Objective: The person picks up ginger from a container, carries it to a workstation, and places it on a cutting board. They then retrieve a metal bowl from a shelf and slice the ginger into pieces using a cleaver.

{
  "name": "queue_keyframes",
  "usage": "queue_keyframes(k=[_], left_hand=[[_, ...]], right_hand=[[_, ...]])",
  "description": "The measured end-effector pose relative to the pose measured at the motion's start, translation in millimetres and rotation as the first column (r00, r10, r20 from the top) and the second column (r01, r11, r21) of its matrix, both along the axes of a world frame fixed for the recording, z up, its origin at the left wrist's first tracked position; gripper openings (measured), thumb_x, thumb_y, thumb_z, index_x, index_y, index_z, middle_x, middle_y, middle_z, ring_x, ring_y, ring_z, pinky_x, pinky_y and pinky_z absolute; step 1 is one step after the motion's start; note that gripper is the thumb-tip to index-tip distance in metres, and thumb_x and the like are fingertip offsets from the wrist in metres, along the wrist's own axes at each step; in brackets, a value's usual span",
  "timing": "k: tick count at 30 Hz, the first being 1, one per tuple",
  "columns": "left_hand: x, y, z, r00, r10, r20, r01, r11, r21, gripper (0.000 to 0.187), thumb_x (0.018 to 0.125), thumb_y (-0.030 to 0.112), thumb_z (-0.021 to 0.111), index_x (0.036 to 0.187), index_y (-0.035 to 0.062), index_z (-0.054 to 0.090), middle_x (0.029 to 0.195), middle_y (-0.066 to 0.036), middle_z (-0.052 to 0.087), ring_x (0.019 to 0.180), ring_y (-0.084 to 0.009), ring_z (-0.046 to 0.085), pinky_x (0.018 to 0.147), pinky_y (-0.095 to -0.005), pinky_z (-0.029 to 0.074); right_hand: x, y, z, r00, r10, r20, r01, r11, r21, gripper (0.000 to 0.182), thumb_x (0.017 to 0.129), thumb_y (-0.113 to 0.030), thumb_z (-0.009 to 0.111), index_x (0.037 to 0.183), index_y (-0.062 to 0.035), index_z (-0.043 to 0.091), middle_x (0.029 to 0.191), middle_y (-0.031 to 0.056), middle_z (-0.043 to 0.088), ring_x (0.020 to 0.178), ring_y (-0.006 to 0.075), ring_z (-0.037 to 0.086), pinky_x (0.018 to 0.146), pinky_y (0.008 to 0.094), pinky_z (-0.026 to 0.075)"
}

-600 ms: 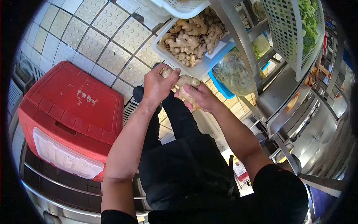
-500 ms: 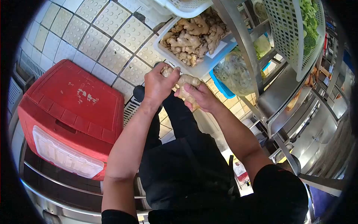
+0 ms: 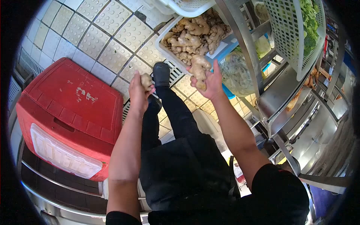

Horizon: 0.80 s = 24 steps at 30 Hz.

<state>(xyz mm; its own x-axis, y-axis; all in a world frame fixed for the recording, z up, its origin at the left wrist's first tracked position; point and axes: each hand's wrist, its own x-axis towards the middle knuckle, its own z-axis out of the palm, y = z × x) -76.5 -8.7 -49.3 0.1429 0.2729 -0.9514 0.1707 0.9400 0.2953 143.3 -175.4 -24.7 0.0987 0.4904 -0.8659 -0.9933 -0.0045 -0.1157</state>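
The person's left hand [image 3: 138, 92] is closed around a small, knobbly beige piece of ginger root [image 3: 146, 79], whose top shows above the curled fingers; hand and piece are held over the pale studded floor tiles [image 3: 108, 35], just left of the black shoe [image 3: 161, 73]. The right hand [image 3: 210, 83] grips a larger, branched piece of ginger root [image 3: 198, 69] between thumb and fingers — this piece is raised at the near edge of the white plastic tray of ginger roots [image 3: 195, 32], touching or all but touching its rim; which of the two cannot be told. The two hands are apart, each with its own piece, the shoe and dark trouser leg [image 3: 176, 112] lying between them. The tray sits on a low level of a metal rack [image 3: 240, 41] at the far right, heaped with more ginger. A white perforated plastic basket [image 3: 288, 33] holding green leafy vegetables [image 3: 309, 22] stands higher on the rack at the right, and a clear-wrapped pale green vegetable [image 3: 236, 71] lies just right of the right hand, beside a blue container edge [image 3: 228, 92]. A red plastic crate with a white label panel [image 3: 67, 116] stands at the left, close to the left forearm but not touching it, resting over a steel rail [image 3: 56, 183] at the near left. Stainless-steel counters [image 3: 300, 112] fill the right side.
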Motion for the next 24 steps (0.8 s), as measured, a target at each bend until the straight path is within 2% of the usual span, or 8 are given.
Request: queue_keyframes(k=[5,14,17,19,20,21,23,24], left_hand=[[-41.1,-12.2,-14.3,0.994,0.039,0.098,-0.020,0.982,-0.189,0.050,0.106,0.055,0.050,0.115,0.0072,0.063,0.098,-0.006,0.066,0.086,-0.0170,0.065,0.080,-0.0346,0.058],[-42.0,-25.2,-14.7,0.989,-0.009,0.147,0.045,0.969,-0.244,0.029,0.100,0.035,0.060,0.115,0.0101,0.057,0.111,-0.009,0.066,0.107,-0.0217,0.063,0.098,-0.0450,0.054],[-41.4,-24.9,-20.4,0.992,-0.014,0.122,0.045,0.965,-0.259,0.030,0.099,0.034,0.059,0.118,0.0105,0.057,0.112,-0.009,0.066,0.108,-0.0218,0.063,0.097,-0.0438,0.053],[-41.9,-22.5,-19.3,0.994,-0.009,0.113,0.038,0.966,-0.254,0.031,0.099,0.034,0.057,0.120,0.0106,0.058,0.112,-0.008,0.066,0.108,-0.0215,0.063,0.096,-0.0426,0.053],[-42.1,-20.2,-16.3,0.995,0.011,0.101,0.015,0.966,-0.259,0.032,0.101,0.034,0.056,0.122,0.0108,0.059,0.113,-0.008,0.066,0.108,-0.0211,0.063,0.095,-0.0418,0.053],[-42.4,-19.3,-13.5,0.996,0.032,0.088,-0.007,0.964,-0.265,0.033,0.102,0.035,0.054,0.124,0.0110,0.059,0.113,-0.008,0.066,0.107,-0.0207,0.063,0.094,-0.0410,0.053],[-48.7,-19.6,-14.2,0.995,0.023,0.095,0.003,0.966,-0.260,0.034,0.103,0.035,0.053,0.126,0.0111,0.059,0.113,-0.008,0.067,0.107,-0.0206,0.063,0.094,-0.0410,0.053],[-51.2,-19.1,-15.2,0.995,0.016,0.102,0.011,0.968,-0.251,0.034,0.104,0.034,0.052,0.128,0.0112,0.059,0.114,-0.008,0.067,0.107,-0.0205,0.064,0.094,-0.0409,0.052]], right_hand=[[27.3,-18.2,-36.3,0.987,0.149,0.062,-0.145,0.987,-0.071,0.072,0.103,-0.065,0.033,0.142,-0.0062,0.049,0.122,0.0208,0.065,0.079,0.0297,0.062,0.073,0.0433,0.054],[42.3,-12.1,-74.0,0.852,0.363,0.377,-0.098,0.818,-0.567,0.059,0.096,-0.041,0.066,0.139,-0.0040,0.049,0.124,0.0129,0.061,0.100,0.0274,0.063,0.088,0.0442,0.055],[65.4,1.5,-90.0,0.493,0.553,0.672,0.165,0.699,-0.696,0.059,0.097,-0.039,0.067,0.137,0.0019,0.051,0.127,0.0178,0.060,0.115,0.0280,0.059,0.099,0.0412,0.049],[88.5,5.7,-107.1,0.342,0.645,0.683,0.267,0.630,-0.729,0.059,0.097,-0.039,0.067,0.136,0.0027,0.052,0.128,0.0203,0.060,0.118,0.0310,0.059,0.101,0.0426,0.048],[96.5,6.6,-115.2,0.188,0.730,0.657,0.378,0.564,-0.735,0.058,0.097,-0.039,0.066,0.135,0.0034,0.054,0.129,0.0228,0.061,0.121,0.0339,0.058,0.103,0.0441,0.046],[101.0,12.0,-117.4,0.189,0.730,0.656,0.377,0.563,-0.736,0.058,0.097,-0.039,0.066,0.135,0.0034,0.054,0.129,0.0228,0.061,0.121,0.0339,0.058,0.103,0.0441,0.046],[112.6,28.1,-108.9,0.108,0.952,0.285,0.472,0.203,-0.858,0.054,0.093,-0.037,0.071,0.129,0.0000,0.056,0.123,0.0183,0.062,0.114,0.0343,0.061,0.098,0.0439,0.048],[116.8,34.0,-102.9,0.106,0.952,0.286,0.474,0.205,-0.856,0.054,0.093,-0.037,0.071,0.129,0.0000,0.056,0.123,0.0183,0.062,0.114,0.0343,0.061,0.098,0.0439,0.048]])
